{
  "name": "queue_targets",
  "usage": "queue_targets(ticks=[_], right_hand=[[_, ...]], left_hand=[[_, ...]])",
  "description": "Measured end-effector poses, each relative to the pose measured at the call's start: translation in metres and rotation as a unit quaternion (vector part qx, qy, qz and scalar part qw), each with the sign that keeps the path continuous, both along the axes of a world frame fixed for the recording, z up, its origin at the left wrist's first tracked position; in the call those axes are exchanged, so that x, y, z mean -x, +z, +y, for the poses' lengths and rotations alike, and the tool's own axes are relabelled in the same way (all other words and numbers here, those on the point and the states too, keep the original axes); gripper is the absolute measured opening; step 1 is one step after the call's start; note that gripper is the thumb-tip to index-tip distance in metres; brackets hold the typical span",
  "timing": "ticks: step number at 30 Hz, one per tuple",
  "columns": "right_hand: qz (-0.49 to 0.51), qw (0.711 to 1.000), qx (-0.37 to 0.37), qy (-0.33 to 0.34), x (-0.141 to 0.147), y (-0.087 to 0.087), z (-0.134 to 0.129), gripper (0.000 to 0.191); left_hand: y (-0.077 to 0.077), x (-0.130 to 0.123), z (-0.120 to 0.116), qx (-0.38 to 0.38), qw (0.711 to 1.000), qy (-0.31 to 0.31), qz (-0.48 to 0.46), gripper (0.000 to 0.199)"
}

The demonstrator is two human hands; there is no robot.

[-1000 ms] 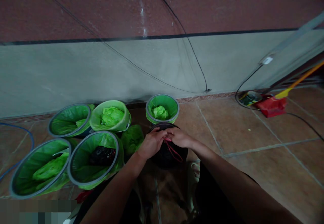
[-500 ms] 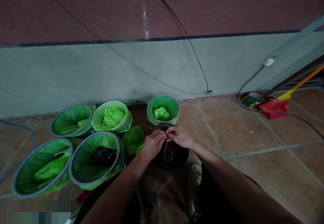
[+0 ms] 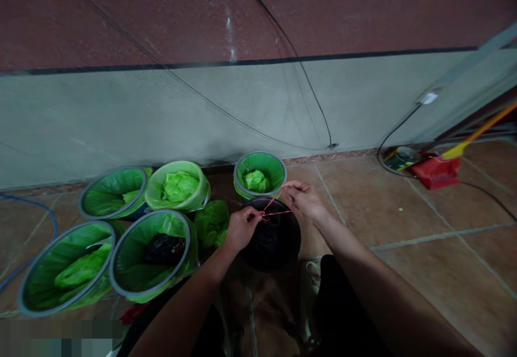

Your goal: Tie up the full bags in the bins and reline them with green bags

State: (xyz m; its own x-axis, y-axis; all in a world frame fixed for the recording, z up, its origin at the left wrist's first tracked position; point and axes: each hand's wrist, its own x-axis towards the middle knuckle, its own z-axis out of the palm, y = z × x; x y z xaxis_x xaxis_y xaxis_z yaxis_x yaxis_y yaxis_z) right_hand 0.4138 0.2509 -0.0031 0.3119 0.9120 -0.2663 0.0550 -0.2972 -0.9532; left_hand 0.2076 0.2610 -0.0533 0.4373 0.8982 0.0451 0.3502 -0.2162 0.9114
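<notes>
Bins [image 3: 125,263] with green bags crowd together. The left hand [image 3: 241,230] has its fingers pinching a thin pink string [image 3: 277,214], bunched there. Two tight lines cross above a round black bin [image 3: 293,244], too dark inside to see well, to the right hand [image 3: 305,201]. Its fingers hold on too. Floor [image 3: 388,201] stretches to a red dustpan [image 3: 436,173].

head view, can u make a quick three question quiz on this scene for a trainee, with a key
1. True or false: the red string stretches between the left hand and the right hand.
2. Where does the black bundle lie?
a) on the bare floor
b) inside a green-lined bin
c) in the right hand
3. Fill in: the dustpan near the wall is ____ in colour.

Key: 1. true; 2. b; 3. red
</notes>
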Motion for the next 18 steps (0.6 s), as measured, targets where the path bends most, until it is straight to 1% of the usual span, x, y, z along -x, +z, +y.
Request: queue_targets(ticks=[2,4,6,8,10,12,15,17,18], right_hand=[[-0.053,0.996,0.002,0.067,-0.007,-0.001,-0.002,0.028],[-0.094,0.981,0.024,0.166,-0.012,-0.002,-0.005,0.028],[-0.145,0.952,0.062,0.262,-0.014,-0.001,-0.009,0.025],[-0.228,0.912,0.109,0.322,-0.013,0.002,-0.012,0.019],[-0.317,0.875,0.143,0.338,-0.013,0.006,-0.013,0.017],[-0.375,0.853,0.162,0.325,-0.015,0.008,-0.013,0.017],[-0.421,0.842,0.166,0.292,-0.023,0.004,-0.012,0.014],[-0.436,0.844,0.163,0.266,-0.027,0.0,-0.013,0.011],[-0.436,0.85,0.153,0.253,-0.029,-0.002,-0.013,0.009]], left_hand=[[-0.003,0.001,0.002,0.015,1.0,0.012,0.005,0.01],[-0.006,0.003,0.003,0.012,1.0,0.015,0.019,0.01],[-0.008,0.004,0.005,-0.001,0.999,0.015,0.045,0.009],[-0.008,0.005,0.005,-0.013,0.996,0.018,0.085,0.008],[-0.007,0.006,0.006,-0.02,0.99,0.027,0.136,0.007],[-0.005,0.008,0.007,-0.02,0.981,0.033,0.19,0.009],[-0.004,0.012,0.007,-0.002,0.969,0.033,0.245,0.01],[-0.005,0.013,0.007,0.01,0.966,0.025,0.257,0.01],[-0.005,0.013,0.007,0.014,0.965,0.022,0.261,0.009]])
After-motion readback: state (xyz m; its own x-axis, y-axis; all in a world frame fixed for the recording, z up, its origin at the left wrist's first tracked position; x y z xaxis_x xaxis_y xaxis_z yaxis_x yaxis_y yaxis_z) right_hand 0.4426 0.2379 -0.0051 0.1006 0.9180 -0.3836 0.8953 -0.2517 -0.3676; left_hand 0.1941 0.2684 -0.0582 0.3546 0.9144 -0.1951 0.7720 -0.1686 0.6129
